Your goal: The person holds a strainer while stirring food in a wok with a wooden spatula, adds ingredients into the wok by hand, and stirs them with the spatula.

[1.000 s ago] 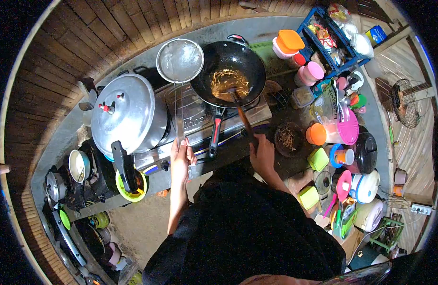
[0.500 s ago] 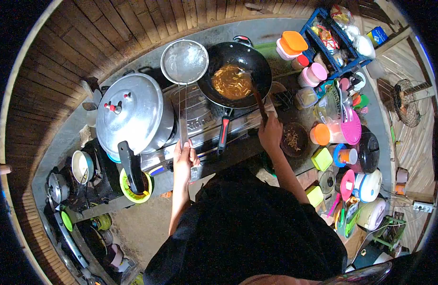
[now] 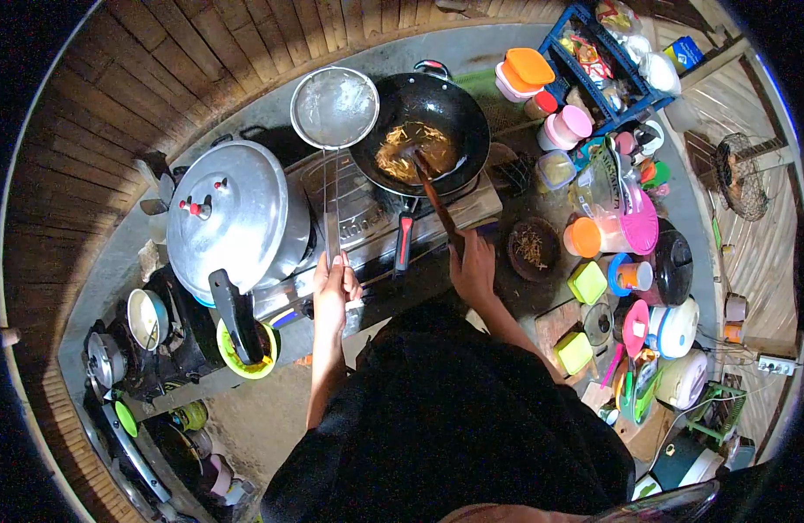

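Note:
My left hand (image 3: 333, 288) is closed round the long handle of a wire-mesh strainer (image 3: 335, 106), whose round bowl hangs beside the wok's left rim. Wrapped round a brown wooden-handled spatula (image 3: 441, 209) is my right hand (image 3: 473, 268); the tool's far end dips into the food, so its tip is hidden. The black wok (image 3: 466, 122) sits on the stove, its black-and-red handle (image 3: 405, 241) pointing toward me. Thin yellowish strips (image 3: 404, 144) lie in brown liquid in the wok, bunched at its left side.
A large silver pressure cooker (image 3: 230, 209) stands left of the wok, its black handle reaching toward me over a yellow-green bowl (image 3: 248, 373). Right of the stove are a brown dish (image 3: 534, 250) with dry strips, several plastic containers (image 3: 583, 237) and a blue rack (image 3: 611, 109).
My right hand has moved left and nearer to me, bringing the spatula from the wok's right side to its middle. The strips have gathered leftward. The view has shifted slightly.

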The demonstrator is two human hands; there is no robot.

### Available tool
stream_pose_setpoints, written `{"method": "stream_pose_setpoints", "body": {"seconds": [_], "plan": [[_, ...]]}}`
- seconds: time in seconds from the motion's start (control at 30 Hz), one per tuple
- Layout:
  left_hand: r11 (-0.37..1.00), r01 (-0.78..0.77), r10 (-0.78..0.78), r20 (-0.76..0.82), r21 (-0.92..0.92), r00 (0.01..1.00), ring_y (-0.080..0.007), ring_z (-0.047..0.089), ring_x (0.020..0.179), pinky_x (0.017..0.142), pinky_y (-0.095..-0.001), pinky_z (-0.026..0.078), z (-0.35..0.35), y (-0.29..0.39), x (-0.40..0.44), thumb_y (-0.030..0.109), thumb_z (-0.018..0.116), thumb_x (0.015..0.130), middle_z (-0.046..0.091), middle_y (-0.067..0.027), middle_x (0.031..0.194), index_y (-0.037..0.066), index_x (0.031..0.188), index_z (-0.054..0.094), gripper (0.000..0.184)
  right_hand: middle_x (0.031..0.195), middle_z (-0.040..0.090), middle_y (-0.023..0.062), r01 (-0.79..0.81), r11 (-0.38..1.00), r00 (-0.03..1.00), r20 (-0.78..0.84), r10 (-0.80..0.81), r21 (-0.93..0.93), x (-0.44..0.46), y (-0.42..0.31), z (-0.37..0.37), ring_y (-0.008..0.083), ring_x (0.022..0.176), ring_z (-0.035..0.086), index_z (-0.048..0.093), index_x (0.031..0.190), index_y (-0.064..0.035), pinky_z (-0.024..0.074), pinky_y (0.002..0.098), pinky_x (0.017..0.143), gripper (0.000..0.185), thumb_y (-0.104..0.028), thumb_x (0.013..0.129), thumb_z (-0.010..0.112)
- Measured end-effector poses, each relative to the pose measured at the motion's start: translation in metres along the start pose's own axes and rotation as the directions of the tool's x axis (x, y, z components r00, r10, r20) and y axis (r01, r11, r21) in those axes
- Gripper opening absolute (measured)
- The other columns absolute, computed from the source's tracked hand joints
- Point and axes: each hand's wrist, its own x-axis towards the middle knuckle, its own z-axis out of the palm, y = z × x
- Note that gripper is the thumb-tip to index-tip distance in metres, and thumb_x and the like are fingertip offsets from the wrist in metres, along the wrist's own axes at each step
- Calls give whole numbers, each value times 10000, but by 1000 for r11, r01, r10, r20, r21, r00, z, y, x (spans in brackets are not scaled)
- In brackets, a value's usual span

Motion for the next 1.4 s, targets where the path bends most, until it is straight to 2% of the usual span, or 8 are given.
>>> {"method": "stream_pose_setpoints", "body": {"seconds": [0.1, 0.2, 0.37, 0.57, 0.73, 1.07, 1.27, 1.4], "plan": [[1000, -8, 8, -7, -12, 1000, -64, 295, 407, 396, -227, 295, 2, -2, -3, 200, 395, 961, 322, 38, 534, 90, 913, 416, 122, 914, 570, 178, 43, 998, 992, -116, -48, -43, 33, 6, 14, 354, 867, 544, 439, 1087, -36, 377, 446, 716, 330, -54, 790, 581], [1000, -17, 17, -27, 18, 999, -64, 296, 409, 399, -227, 290, 1, -3, -7, 202, 398, 961, 319, 38, 534, 93, 915, 419, 120, 922, 593, 175, -67, 995, 995, -74, 62, -78, 56, 14, 25, 367, 857, 564, 451, 1077, -21, 397, 473, 743, 330, -122, 789, 575], [1000, -12, 12, -57, 5, 998, -64, 299, 407, 400, -230, 292, 5, -3, -14, 199, 394, 962, 323, 34, 533, 89, 921, 418, 120, 903, 587, 188, -71, 996, 997, -21, 72, 52, 65, 21, 23, 364, 865, 561, 454, 1046, -35, 403, 467, 729, 295, -118, 789, 573], [999, -31, 32, -87, 11, 996, -61, 289, 405, 398, -227, 295, 10, -6, -10, 187, 384, 963, 339, 34, 537, 84, 928, 420, 115, 879, 569, 179, 108, 988, 994, -16, -107, 109, 33, 26, -4, 365, 843, 541, 455, 1048, -45, 397, 466, 730, 288, -111, 793, 571], [999, -31, 32, -94, 7, 995, -58, 292, 415, 401, -223, 288, 24, -5, -4, 189, 390, 964, 348, 34, 544, 84, 943, 430, 114, 888, 551, 185, -69, 997, 976, 207, 63, 21, -1, 31, -60, 379, 885, 525, 454, 1104, -33, 387, 465, 763, 316, -72, 810, 562], [998, -50, 52, -62, 27, 997, -60, 299, 412, 399, -224, 289, 45, -12, -2, 191, 394, 963, 350, 34, 540, 84, 930, 432, 118, 867, 586, 151, -40, 995, 991, 124, 50, -87, -5, 40, -91, 344, 841, 547, 472, 1042, -62, 387, 462, 752, 280, -149, 796, 577], [998, -45, 50, -137, 40, 989, -61, 285, 403, 394, -229, 290, 49, -12, -10, 187, 385, 962, 336, 32, 531, 80, 920, 427, 122, 839, 583, 152, -20, 1000, 987, 161, 17, 19, 17, 33, -49, 344, 826, 555, 473, 1036, -60, 387, 466, 737, 277, -141, 789, 571], [996, -58, 67, -162, 61, 985, -60, 259, 393, 399, -231, 293, 50, -11, -17, 187, 382, 962, 318, 35, 524, 80, 925, 427, 122, 827, 582, 156, 109, 975, 994, -9, -109, 192, 56, 36, -17, 351, 813, 555, 472, 1030, -59, 388, 455, 726, 267, -128, 789, 565]]}}
